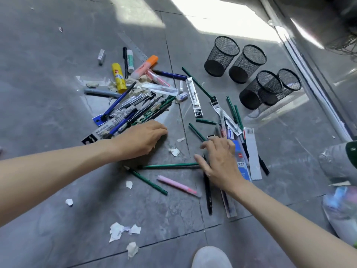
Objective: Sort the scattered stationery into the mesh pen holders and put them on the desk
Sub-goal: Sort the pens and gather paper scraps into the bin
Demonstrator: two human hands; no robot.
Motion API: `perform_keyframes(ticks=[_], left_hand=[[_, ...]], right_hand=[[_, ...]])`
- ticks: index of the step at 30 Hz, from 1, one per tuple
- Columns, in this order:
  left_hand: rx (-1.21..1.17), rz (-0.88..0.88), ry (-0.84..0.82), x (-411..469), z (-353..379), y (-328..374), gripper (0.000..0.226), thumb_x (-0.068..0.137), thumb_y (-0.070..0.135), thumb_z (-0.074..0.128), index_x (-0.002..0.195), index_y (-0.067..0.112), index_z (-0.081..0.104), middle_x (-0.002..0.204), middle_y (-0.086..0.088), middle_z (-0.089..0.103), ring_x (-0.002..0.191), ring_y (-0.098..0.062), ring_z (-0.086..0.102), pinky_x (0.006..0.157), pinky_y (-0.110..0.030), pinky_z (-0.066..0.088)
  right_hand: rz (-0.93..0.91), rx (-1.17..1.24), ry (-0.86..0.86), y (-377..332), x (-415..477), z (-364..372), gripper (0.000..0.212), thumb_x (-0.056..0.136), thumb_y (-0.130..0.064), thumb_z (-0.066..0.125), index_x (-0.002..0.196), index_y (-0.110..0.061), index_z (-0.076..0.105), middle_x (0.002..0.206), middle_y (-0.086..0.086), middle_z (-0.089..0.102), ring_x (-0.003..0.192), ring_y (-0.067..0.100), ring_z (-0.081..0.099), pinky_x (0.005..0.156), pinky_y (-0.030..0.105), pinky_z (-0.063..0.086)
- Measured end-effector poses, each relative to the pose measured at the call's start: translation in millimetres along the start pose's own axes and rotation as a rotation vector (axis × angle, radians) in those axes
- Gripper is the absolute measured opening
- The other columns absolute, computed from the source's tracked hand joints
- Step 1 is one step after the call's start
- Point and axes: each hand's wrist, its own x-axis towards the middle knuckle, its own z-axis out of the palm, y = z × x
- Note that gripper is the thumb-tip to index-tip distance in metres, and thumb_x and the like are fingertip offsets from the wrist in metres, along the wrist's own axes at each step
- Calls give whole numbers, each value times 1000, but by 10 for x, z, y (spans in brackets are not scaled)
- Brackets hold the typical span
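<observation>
Pens and pencils litter the floor mid-frame; four mesh holders stand at upper right. The left hand bends onto the pile (grip unclear). The right hand lies spread, holding nothing, touching a green pencil.

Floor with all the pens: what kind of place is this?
Likely an indoor room, by a glass door or window: grey floor tiles, a sunlight patch, a metal frame along the edge.
</observation>
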Motion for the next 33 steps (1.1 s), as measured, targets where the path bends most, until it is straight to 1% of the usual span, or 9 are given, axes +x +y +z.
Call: perform_keyframes(ticks=[3,7,10,15,19,21,24,27,33], left_hand=[[55,100,-39,31,56,91,45,97,33,33,129,10,55,134,-10,54,120,-27,52,101,-38,42],[148,194,-124,-31,186,116,49,97,36,22,137,23,48,145,1,43,135,-20,39,109,-36,21],[115,198,-139,-153,110,-4,54,100,38,11,138,22,46,147,2,40,137,-18,36,110,-34,23],[77,287,-93,-441,-19,-59,42,96,23,33,118,2,62,129,-12,58,120,-27,53,101,-34,41],[17,251,-14,-543,35,112,40,96,24,35,119,4,60,127,-10,59,115,-25,52,99,-34,40],[25,145,11,-431,101,178,44,97,29,32,130,8,52,137,-8,51,125,-23,46,107,-35,33],[68,18,-40,-185,184,270,52,101,35,31,148,15,25,155,-2,24,144,-16,19,116,-38,8],[107,-8,-155,35,233,334,55,102,34,27,151,17,9,159,2,7,146,-13,4,116,-39,-1],[16,136,-225,-107,227,106,60,95,4,29,150,22,15,156,10,4,143,-4,-3,117,-35,-1]], right_hand=[[-320,-31,-93,-181,16,54,37,81,-50,45,83,-15,57,89,5,56,86,23,41,78,34,29],[-383,-122,-63,-14,-7,76,22,85,-32,54,78,-11,53,83,9,54,79,24,37,72,34,32],[-481,-213,-140,372,-140,26,18,74,-12,69,85,-9,54,89,11,56,83,27,44,75,36,37],[-226,-196,-64,688,-215,-130,5,78,-8,53,82,-5,56,91,16,57,78,34,53,74,38,32],[-25,-117,51,536,-177,-163,22,78,-16,48,96,-7,57,96,13,56,92,29,46,80,37,29],[-96,-81,66,331,-150,-162,26,81,-28,48,96,-9,58,92,11,58,91,25,46,82,37,29],[-341,-68,12,-69,-156,-75,42,86,-52,47,74,-12,55,72,6,54,72,23,47,75,37,32],[-508,-91,-45,-333,-213,88,40,87,-47,50,66,-13,51,63,6,52,61,25,47,66,36,34],[-268,-157,-31,7,-229,106,25,79,-22,47,64,-7,61,48,9,52,49,25,47,60,34,25]])
